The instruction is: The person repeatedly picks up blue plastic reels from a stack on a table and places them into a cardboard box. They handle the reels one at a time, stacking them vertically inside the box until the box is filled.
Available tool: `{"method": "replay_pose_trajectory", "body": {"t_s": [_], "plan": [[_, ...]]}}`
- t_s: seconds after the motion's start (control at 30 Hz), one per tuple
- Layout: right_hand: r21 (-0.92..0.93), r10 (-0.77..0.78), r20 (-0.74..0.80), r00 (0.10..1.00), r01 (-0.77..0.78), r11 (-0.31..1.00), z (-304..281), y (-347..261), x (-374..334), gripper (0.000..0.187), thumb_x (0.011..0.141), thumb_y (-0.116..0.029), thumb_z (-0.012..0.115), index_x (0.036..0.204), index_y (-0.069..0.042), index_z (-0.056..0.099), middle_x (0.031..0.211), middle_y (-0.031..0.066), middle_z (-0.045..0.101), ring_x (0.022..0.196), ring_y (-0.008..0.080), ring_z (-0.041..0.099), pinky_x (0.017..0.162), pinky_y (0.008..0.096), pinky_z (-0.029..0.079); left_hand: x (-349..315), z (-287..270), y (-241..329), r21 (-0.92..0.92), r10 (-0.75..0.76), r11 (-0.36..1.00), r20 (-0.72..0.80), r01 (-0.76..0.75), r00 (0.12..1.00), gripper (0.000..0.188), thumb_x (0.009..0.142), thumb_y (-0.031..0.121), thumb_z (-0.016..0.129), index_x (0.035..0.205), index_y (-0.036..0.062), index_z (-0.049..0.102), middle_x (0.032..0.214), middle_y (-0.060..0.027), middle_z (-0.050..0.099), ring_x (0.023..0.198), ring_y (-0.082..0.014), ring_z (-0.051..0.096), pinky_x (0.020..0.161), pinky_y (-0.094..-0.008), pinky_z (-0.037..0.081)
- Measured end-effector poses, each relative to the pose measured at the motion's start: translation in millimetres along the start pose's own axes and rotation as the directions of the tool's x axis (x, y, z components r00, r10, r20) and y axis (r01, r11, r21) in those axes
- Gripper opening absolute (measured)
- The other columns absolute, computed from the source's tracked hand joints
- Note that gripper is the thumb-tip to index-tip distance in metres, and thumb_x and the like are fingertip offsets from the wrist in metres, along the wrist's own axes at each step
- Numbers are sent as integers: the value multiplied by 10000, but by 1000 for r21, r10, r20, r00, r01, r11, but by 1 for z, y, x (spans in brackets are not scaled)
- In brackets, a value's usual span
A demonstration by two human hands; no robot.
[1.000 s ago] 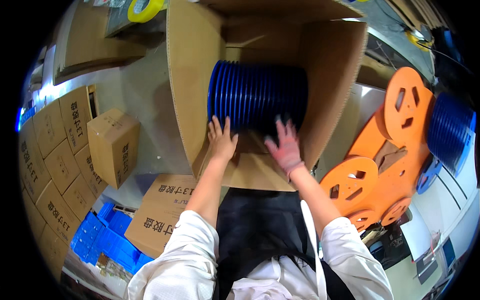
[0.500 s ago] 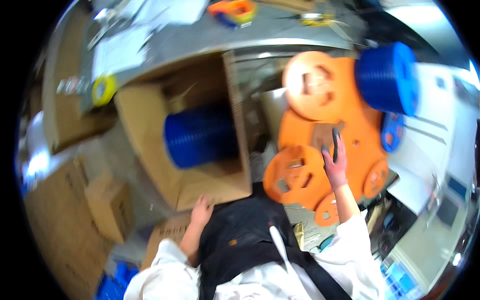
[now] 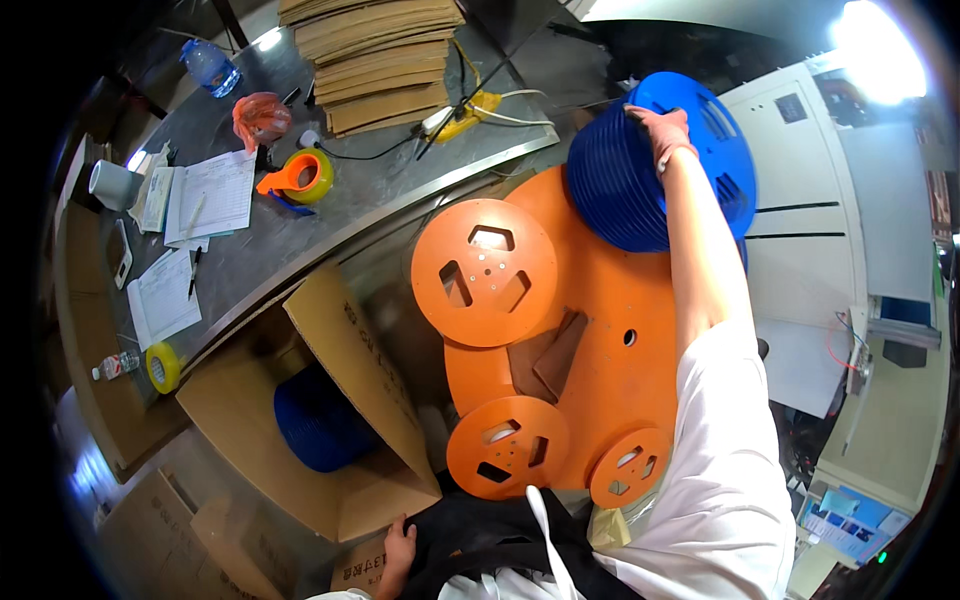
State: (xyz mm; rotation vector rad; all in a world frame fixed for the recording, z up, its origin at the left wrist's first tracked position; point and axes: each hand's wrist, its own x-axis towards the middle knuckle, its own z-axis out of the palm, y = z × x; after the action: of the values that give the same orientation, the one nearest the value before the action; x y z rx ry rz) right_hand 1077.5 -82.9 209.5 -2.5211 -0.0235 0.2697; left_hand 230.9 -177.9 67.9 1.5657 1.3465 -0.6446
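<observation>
My right hand [image 3: 664, 136], reddish over the palm, reaches out to a thick stack of blue plastic reels [image 3: 615, 185]. Its fingers curl over the upper rim of the stack, which rests on its side on a large orange machine plate [image 3: 610, 300]. Down at the front, my left hand [image 3: 399, 545] is at the near edge of an open cardboard box [image 3: 350, 370], fingers bent against that edge. Inside the box lies another set of blue reels [image 3: 322, 420], partly hidden by the box wall.
Orange discs with cut-outs [image 3: 484, 272] stand on the plate. Beyond the box, a grey metal table [image 3: 270, 215] carries stacked flat cardboard [image 3: 375, 60], papers [image 3: 212, 195], tape [image 3: 310, 175] and a bottle [image 3: 210, 68]. A white cabinet [image 3: 800, 180] stands at right.
My right hand has moved away from the orange plate's middle up onto the blue reel stack and closed over its rim. The view has turned right; my left hand stays by the box.
</observation>
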Motion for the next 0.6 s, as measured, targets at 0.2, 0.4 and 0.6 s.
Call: {"method": "replay_pose_trajectory", "body": {"t_s": [0.2, 0.4, 0.6], "plan": [[-151, 36, -246, 969, -75, 986, 18, -4, -10, 912, 626, -386, 829, 1268, 49, 349, 1347, 263, 311, 1203, 405, 463, 937, 471, 476, -6, 22, -10, -137, -90, 986, 1, 89, 996, 434, 877, 237, 588, 1252, 25, 540, 1206, -219, 582, 1126, -352, 555, 969, -391, 426], [-372, -129, -7, 992, 117, 921, 14, 21, -23, 626, 703, -438, 758, 1069, 26, 553, 980, 195, 639, 987, 318, 608, 938, 387, 444, -4, 35, -11, -254, -99, 962, 1, 96, 995, 418, 896, 199, 570, 1265, 9, 524, 1219, -210, 582, 1137, -310, 564, 964, -357, 427], [-432, 166, 610, 775, 149, 890, 11, 26, 29, 406, 811, -316, 672, 1209, -244, 643, 1298, 101, 563, 1184, 234, 519, 1027, 364, 365, -9, 37, -16, -363, -122, 925, -12, 109, 992, 430, 905, 197, 573, 1287, 11, 506, 1190, -193, 600, 1106, -270, 579, 942, -330, 437]]}}
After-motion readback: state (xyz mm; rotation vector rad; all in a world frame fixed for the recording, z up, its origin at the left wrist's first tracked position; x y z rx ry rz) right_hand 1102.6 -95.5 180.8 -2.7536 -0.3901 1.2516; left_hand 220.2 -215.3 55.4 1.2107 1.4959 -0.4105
